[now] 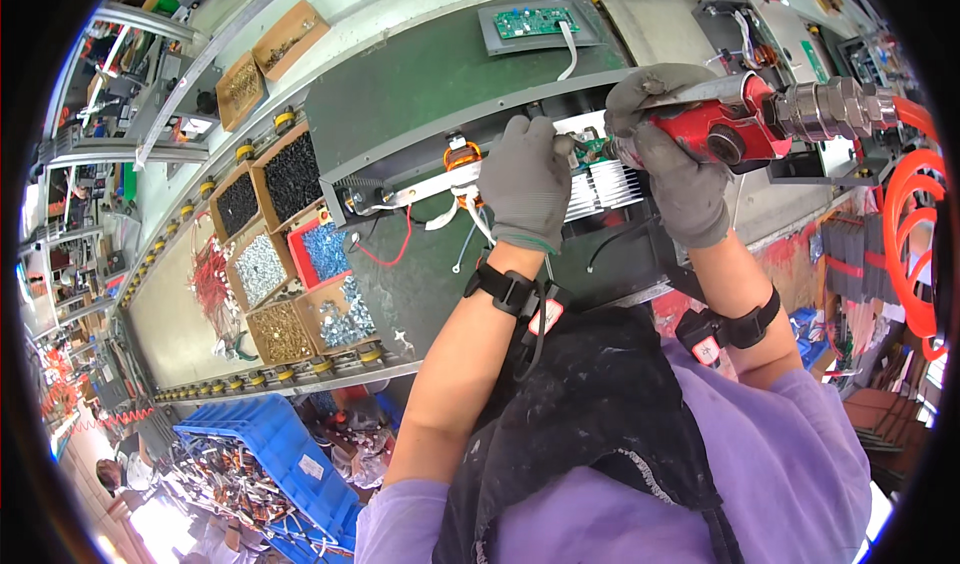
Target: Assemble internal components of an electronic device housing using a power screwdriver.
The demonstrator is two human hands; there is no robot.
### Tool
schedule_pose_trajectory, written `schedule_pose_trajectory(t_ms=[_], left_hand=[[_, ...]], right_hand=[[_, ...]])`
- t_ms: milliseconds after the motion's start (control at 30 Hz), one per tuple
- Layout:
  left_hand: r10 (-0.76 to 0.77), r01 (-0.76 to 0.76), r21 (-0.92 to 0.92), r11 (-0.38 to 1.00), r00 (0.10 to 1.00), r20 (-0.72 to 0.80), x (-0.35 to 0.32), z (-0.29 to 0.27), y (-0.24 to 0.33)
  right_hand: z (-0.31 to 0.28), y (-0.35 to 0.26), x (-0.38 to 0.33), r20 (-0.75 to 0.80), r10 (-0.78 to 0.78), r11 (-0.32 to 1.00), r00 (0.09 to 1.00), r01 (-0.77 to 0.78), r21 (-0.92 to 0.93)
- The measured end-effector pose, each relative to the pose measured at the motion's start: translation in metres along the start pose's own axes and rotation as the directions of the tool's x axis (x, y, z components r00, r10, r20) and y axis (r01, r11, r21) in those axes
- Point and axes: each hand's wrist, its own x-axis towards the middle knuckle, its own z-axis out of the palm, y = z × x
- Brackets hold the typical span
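Observation:
My right hand (685,189), in a grey glove, is wrapped around a red air-powered screwdriver (715,134) whose front end points left. The driver's tip comes close to a small green circuit board (592,151) inside a long dark metal housing (400,156). My left hand (525,184), gloved as well, has its fingers curled at the board beside the tip; what they pinch is hidden. A finned silver heat sink (605,190) lies just under the board. To the left of my left hand sits a copper coil (462,156), with white and red wires near it.
Screws and small parts fill cardboard bins (290,176) and a red-edged bin (322,252) on the left. Another green board (535,24) sits on a grey plate behind the housing. An orange coiled hose (905,234) hangs at right. A blue crate (270,444) stands lower left.

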Motion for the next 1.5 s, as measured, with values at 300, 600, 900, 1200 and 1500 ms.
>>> schedule_pose_trajectory(t_ms=[300,600,900,1200,1500], left_hand=[[0.071,-0.071,-0.004,0.997,0.996,0.045,0.004,0.008,0.002],[0.050,-0.048,-0.058,0.997,0.998,0.039,0.006,0.021,0.004],[-0.330,0.601,-0.763,0.237,0.788,0.519,-0.011,-0.052,-0.015],[-0.337,0.800,-0.599,0.038,0.574,0.746,-0.046,-0.079,-0.002],[0.039,0.769,-0.590,-0.245,0.616,0.787,-0.071,-0.071,0.022]], right_hand=[[-0.014,0.011,0.003,0.043,-0.112,0.985,0.993,0.117,-0.123],[-0.023,0.006,0.013,0.225,-0.350,0.902,0.909,0.392,-0.182],[-0.027,-0.008,0.014,0.303,-0.233,0.848,0.924,0.345,-0.401],[-0.006,-0.037,-0.028,0.272,-0.315,0.932,0.909,0.351,-0.094],[-0.005,-0.054,-0.079,0.268,-0.365,0.928,0.892,0.370,0.032]])
